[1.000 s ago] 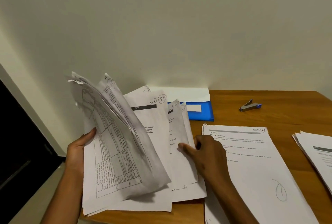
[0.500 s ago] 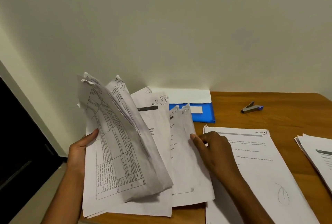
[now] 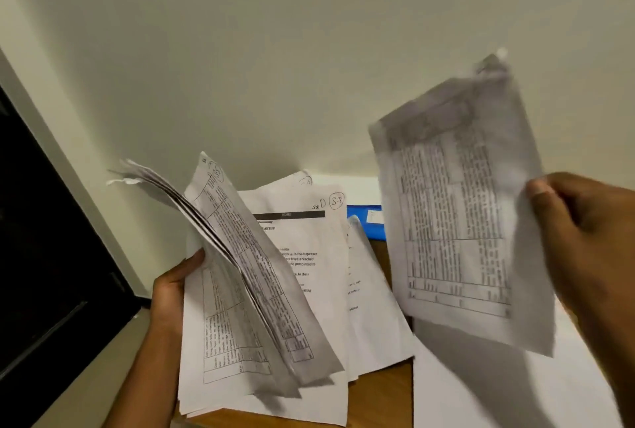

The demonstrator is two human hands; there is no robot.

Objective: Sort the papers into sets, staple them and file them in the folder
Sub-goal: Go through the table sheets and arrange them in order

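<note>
Right hand (image 3: 580,252) is pinching a single printed sheet (image 3: 457,214) by its right edge, thumb on the front, holding it up in the air well above the surface (image 3: 381,396). It's blurry, so it looks mid-swing. Left hand (image 3: 175,290) grips the left edge of the fanned stack (image 3: 247,276), which stands tilted with its bottom edge resting on the wood.

The lifted sheet hangs with its long axis roughly upright, leaning a bit left, and sits to the right of the stack with a clear gap between them. Under it lies a white sheet (image 3: 481,390) flat on the surface, probably the start of a set, so my guess is the page goes down there, and the right hand is obviously the closer one. The blue folder (image 3: 362,221) peeks out at the back between the stack and the raised page. Can't see a stapler anywhere.
</note>
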